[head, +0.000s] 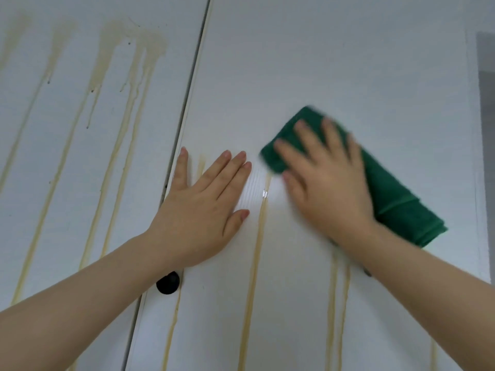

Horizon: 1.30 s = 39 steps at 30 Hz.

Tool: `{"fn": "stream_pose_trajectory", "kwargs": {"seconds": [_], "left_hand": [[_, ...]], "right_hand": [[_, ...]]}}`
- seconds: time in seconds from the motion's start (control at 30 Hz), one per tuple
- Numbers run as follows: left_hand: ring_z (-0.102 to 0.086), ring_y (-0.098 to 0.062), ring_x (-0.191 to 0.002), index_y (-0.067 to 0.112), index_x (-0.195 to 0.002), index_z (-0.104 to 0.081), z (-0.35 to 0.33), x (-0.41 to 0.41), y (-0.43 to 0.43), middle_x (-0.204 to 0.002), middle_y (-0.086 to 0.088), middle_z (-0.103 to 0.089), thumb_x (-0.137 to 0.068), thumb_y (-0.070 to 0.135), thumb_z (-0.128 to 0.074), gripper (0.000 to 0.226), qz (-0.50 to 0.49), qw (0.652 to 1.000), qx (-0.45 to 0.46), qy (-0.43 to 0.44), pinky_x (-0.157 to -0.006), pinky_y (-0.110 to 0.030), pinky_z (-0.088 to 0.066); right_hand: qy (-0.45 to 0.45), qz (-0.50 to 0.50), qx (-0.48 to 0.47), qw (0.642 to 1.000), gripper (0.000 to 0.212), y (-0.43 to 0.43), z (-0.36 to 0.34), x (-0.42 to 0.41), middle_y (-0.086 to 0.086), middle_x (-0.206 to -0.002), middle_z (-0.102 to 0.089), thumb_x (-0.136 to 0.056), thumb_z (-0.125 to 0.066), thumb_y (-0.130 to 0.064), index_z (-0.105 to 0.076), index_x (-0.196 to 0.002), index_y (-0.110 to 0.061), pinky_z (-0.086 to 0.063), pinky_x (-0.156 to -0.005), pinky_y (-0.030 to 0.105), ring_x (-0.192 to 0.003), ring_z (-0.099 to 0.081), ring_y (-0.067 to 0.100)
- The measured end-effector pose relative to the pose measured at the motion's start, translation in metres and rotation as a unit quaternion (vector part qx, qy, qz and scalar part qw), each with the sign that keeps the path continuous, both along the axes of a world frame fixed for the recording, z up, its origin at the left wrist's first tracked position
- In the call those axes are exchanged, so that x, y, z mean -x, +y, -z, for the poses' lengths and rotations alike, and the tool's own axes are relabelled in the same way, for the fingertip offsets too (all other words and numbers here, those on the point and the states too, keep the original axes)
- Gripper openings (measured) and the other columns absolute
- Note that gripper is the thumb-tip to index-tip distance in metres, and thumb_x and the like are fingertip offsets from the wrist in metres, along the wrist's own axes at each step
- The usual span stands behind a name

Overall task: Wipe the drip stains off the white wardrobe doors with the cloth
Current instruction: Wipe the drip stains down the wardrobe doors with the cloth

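Two white wardrobe doors fill the view, the left door (pixel 67 162) and the right door (pixel 321 62). Yellowish drip stains (pixel 128 62) run down the left door from a wide blotch near the top. On the right door, streaks (pixel 257 250) run downward below hand height; its upper part looks white. My right hand (pixel 326 183) presses a folded green cloth (pixel 396 194) flat against the right door with straight fingers, blurred by motion. My left hand (pixel 206 204) rests flat and open on the right door near its left edge.
A round black knob (pixel 168 283) sits on the right door beside the gap between the doors (pixel 192 84), just below my left wrist. A grey strip (pixel 486 116) shows past the right door's edge at far right.
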<state>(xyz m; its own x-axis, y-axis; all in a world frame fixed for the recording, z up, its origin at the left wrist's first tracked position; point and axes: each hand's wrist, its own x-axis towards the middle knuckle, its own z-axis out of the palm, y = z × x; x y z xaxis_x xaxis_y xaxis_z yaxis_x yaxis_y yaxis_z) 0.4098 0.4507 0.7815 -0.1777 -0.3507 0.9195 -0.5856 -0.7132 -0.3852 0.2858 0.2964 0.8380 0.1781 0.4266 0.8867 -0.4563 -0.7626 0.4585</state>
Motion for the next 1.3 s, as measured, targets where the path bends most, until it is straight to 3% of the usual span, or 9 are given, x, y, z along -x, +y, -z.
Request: {"fn": "stream_pose_trajectory", "kwargs": {"seconds": [0.13, 0.3, 0.53, 0.67, 0.73, 0.87, 0.93, 1.13, 1.3], "left_hand": [[-0.031, -0.022, -0.138, 0.005, -0.143, -0.031, -0.003, -0.002, 0.007, -0.148, -0.01, -0.035, -0.1, 0.042, -0.007, 0.061, 0.012, 1.0, 0.0, -0.001, -0.108, -0.061, -0.011], [-0.018, -0.02, -0.138, 0.004, -0.144, -0.022, -0.001, -0.007, 0.029, -0.151, -0.01, -0.027, -0.099, 0.041, -0.011, 0.059, 0.021, 0.998, 0.056, 0.024, -0.111, -0.048, 0.0], [-0.025, -0.025, -0.139, -0.001, -0.143, -0.027, 0.013, -0.029, 0.05, -0.15, -0.016, -0.031, -0.095, 0.052, -0.019, 0.072, -0.041, 0.99, 0.083, 0.11, -0.111, -0.048, 0.001], [-0.022, -0.023, -0.139, 0.0, -0.144, -0.02, 0.017, -0.038, 0.058, -0.151, -0.012, -0.029, -0.095, 0.06, -0.01, 0.078, -0.071, 0.99, 0.064, 0.104, -0.111, -0.05, 0.001], [-0.019, -0.022, -0.139, 0.0, -0.143, -0.018, 0.017, -0.039, 0.059, -0.151, -0.012, -0.028, -0.095, 0.06, -0.01, 0.077, -0.072, 0.991, 0.06, 0.094, -0.111, -0.051, 0.0], [-0.019, -0.021, -0.138, 0.002, -0.143, -0.027, 0.018, -0.043, 0.063, -0.149, -0.012, -0.032, -0.098, 0.055, -0.008, 0.073, -0.071, 0.993, 0.047, 0.081, -0.11, -0.052, -0.001], [-0.021, -0.022, -0.137, 0.003, -0.143, -0.03, 0.018, -0.044, 0.069, -0.148, -0.011, -0.034, -0.099, 0.051, -0.007, 0.069, -0.068, 0.994, 0.038, 0.072, -0.109, -0.052, -0.001], [-0.023, -0.023, -0.137, 0.007, -0.141, -0.038, 0.016, -0.045, 0.077, -0.147, -0.007, -0.039, -0.099, 0.036, -0.017, 0.055, -0.04, 0.997, 0.049, 0.042, -0.109, -0.051, -0.004], [-0.024, -0.022, -0.135, 0.009, -0.139, -0.041, 0.019, -0.044, 0.078, -0.143, -0.007, -0.044, -0.099, 0.032, -0.02, 0.052, -0.013, 0.997, 0.061, 0.046, -0.107, -0.05, -0.005]], "right_hand": [[0.143, 0.026, 0.166, 0.975, 0.042, -0.007, 0.001, 0.011, 0.008, -0.137, -0.051, -0.09, -0.041, -0.036, -0.06, -0.126, -0.024, -0.025, -0.105, 0.052, -0.129, -0.042, 0.039], [-0.004, 0.002, -0.02, 1.0, 0.047, 0.002, -0.026, -0.001, 0.008, -0.143, -0.044, -0.091, -0.033, -0.036, -0.054, -0.131, -0.024, -0.014, -0.11, 0.051, -0.135, -0.031, 0.038], [0.17, 0.041, 0.212, 0.961, 0.044, -0.002, -0.008, 0.003, 0.007, -0.139, -0.05, -0.092, -0.037, -0.037, -0.058, -0.128, -0.022, -0.022, -0.108, 0.052, -0.131, -0.039, 0.038], [0.024, 0.019, -0.008, 0.999, 0.049, 0.008, -0.045, -0.007, 0.007, -0.147, -0.039, -0.093, -0.029, -0.039, -0.049, -0.135, -0.024, -0.009, -0.112, 0.047, -0.138, -0.026, 0.036], [-0.02, -0.01, -0.048, 0.999, 0.048, 0.03, -0.027, -0.025, 0.009, -0.145, -0.042, -0.089, -0.034, -0.035, -0.052, -0.133, -0.023, -0.014, -0.11, 0.053, -0.136, -0.029, 0.039], [0.138, -0.039, 0.147, 0.979, 0.043, 0.052, 0.042, -0.046, 0.007, -0.135, -0.054, -0.085, -0.041, -0.031, -0.063, -0.12, -0.021, -0.027, -0.103, 0.055, -0.127, -0.045, 0.039], [0.179, -0.015, 0.188, 0.965, 0.043, 0.049, 0.031, -0.04, 0.005, -0.134, -0.055, -0.087, -0.04, -0.034, -0.063, -0.121, -0.022, -0.026, -0.104, 0.053, -0.128, -0.045, 0.037], [0.033, -0.004, 0.013, 0.999, 0.049, 0.064, -0.019, -0.054, 0.007, -0.139, -0.05, -0.087, -0.033, -0.036, -0.059, -0.126, -0.022, -0.02, -0.109, 0.053, -0.131, -0.039, 0.038], [0.202, -0.037, 0.183, 0.962, 0.041, 0.063, 0.036, -0.049, 0.005, -0.133, -0.056, -0.086, -0.041, -0.03, -0.065, -0.118, -0.023, -0.026, -0.106, 0.055, -0.129, -0.043, 0.038]]}}
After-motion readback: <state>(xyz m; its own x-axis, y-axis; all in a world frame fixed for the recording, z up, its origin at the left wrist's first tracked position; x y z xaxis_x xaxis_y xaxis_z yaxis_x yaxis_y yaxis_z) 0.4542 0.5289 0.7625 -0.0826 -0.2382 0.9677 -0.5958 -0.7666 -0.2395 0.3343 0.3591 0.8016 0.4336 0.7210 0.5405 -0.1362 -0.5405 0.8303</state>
